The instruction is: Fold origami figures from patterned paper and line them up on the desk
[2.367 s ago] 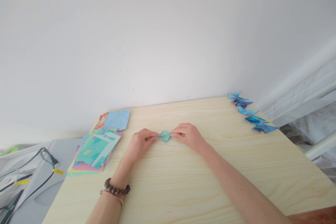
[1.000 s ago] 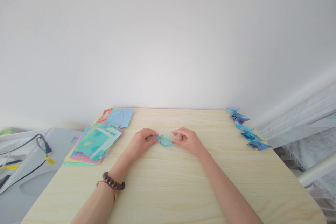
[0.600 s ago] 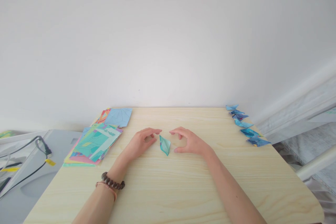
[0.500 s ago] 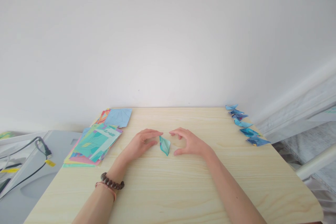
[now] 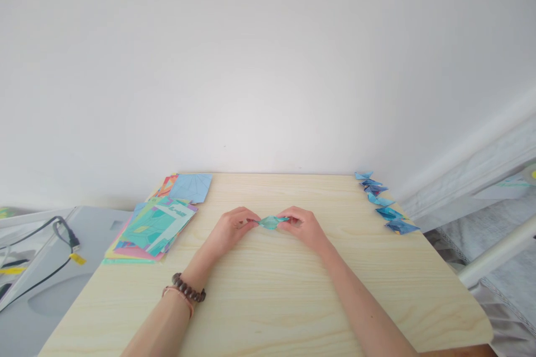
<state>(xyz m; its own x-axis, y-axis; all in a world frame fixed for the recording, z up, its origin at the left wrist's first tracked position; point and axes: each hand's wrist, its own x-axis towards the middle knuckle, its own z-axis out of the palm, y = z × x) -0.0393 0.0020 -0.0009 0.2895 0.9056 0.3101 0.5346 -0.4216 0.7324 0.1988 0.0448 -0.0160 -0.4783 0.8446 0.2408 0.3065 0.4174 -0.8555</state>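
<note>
A small folded teal origami paper (image 5: 270,223) lies sideways between my two hands over the middle of the wooden table. My left hand (image 5: 235,227) pinches its left tip between thumb and fingers. At the other end, my right hand (image 5: 305,227) grips the right tip in the same way. The paper's middle shows pale green with teal edges, while both tips are partly covered by fingers. Dark beads and a copper-coloured bangle circle my left wrist.
On the table's left side lies a stack of coloured paper sheets (image 5: 157,228), with a creased light blue sheet (image 5: 192,187) behind it. Several folded blue paper pieces (image 5: 389,214) line the right edge. A black cable (image 5: 62,234) rests on the grey surface at left.
The paper stood pointing toward me, with my right hand open and apart from it. Now it lies crosswise, and both hands have closed on its ends.
</note>
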